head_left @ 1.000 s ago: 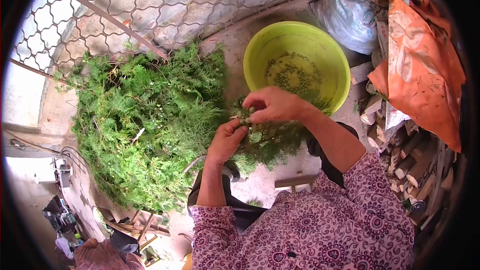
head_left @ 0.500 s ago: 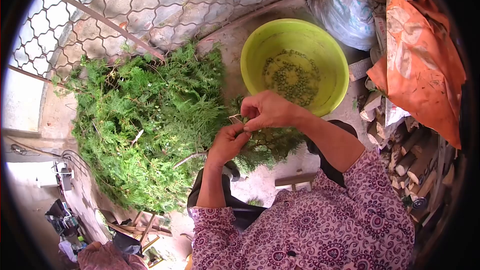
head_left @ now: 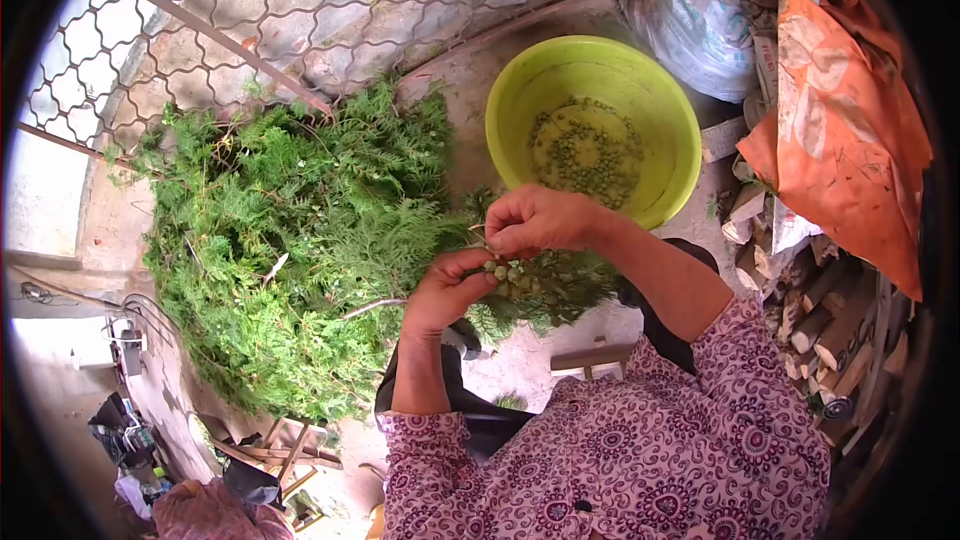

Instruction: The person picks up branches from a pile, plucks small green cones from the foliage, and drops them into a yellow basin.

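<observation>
My left hand is closed on a leafy evergreen branch that bears a cluster of round green cones. The branch hangs over my lap, its far end near my right forearm. My right hand is just above, thumb and fingers pinched together beside the cones; what is between its fingertips is hidden. Behind my right hand stands a yellow-green basin with many small green cones on its bottom.
A large heap of cut evergreen branches lies to the left, against a wire lattice. On the right are a white sack, an orange sheet and stacked firewood. At lower left, another person's patterned clothing shows.
My hands have moved slightly apart, the right one rising a little from the left. The cone cluster beside my left fingertips now shows more clearly.
</observation>
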`<state>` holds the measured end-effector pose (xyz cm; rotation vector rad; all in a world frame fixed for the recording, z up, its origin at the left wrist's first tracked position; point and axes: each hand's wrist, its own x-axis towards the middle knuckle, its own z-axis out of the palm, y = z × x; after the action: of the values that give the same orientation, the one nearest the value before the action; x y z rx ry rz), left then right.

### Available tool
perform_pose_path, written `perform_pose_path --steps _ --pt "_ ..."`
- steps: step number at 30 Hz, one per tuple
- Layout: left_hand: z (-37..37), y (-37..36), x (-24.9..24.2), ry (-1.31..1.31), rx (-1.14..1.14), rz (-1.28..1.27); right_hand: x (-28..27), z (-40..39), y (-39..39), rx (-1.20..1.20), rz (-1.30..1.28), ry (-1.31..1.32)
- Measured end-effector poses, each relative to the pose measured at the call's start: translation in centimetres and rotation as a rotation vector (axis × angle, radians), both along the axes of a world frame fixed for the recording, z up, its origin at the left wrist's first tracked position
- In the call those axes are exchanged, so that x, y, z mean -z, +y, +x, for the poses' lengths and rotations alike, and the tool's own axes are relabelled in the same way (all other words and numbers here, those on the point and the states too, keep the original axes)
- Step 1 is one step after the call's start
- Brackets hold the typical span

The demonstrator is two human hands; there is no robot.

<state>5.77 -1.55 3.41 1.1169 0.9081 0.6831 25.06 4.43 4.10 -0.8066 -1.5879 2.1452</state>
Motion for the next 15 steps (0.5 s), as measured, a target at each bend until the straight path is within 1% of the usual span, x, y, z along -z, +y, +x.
perform_pose_path --steps 2,3,4,5,6,7,8,9,11,12,15 --pt "-0.5 0.0 -0.4 -0.031 0.001 -0.011 -0.3 -0.1 -0.1 0.009 -0.108 0.062" --pt "-0.7 0.0 -0.5 -0.062 0.003 -0.021 0.0 -0.1 0.0 0.006 -0.109 0.062" --pt "-0.9 0.0 -0.4 -0.063 0.000 -0.022 0.4 -0.1 0.1 0.065 -0.279 0.254" --pt "-1.1 -0.1 -0.2 -0.061 0.049 0.026 0.5 0.0 0.2 0.125 -0.449 0.446" --pt "-1.2 -0.1 -0.1 -0.060 0.099 0.076 0.4 0.2 0.4 0.123 -0.449 0.445" --pt "-1.2 -0.1 -0.1 -0.060 0.098 0.076 0.1 0.5 0.7 0.178 -0.460 0.484" --pt "-1.2 -0.3 -0.2 -0.061 0.047 0.023 -0.2 0.7 0.8 0.234 -0.470 0.524" --pt "-1.2 -0.3 -0.2 -0.063 -0.005 -0.030 -0.4 0.8 0.7 0.234 -0.470 0.524" --pt "-1.2 -0.3 -0.7 -0.050 -0.037 -0.029 -0.7 0.9 0.6 0.167 -0.445 0.445" --pt "-1.2 -0.2 -0.8 -0.038 -0.070 -0.028 -0.7 1.0 0.7 0.166 -0.444 0.445" --pt "-1.2 0.0 -0.3 -0.066 -0.079 -0.027 -0.9 1.2 0.7 0.102 -0.420 0.398"
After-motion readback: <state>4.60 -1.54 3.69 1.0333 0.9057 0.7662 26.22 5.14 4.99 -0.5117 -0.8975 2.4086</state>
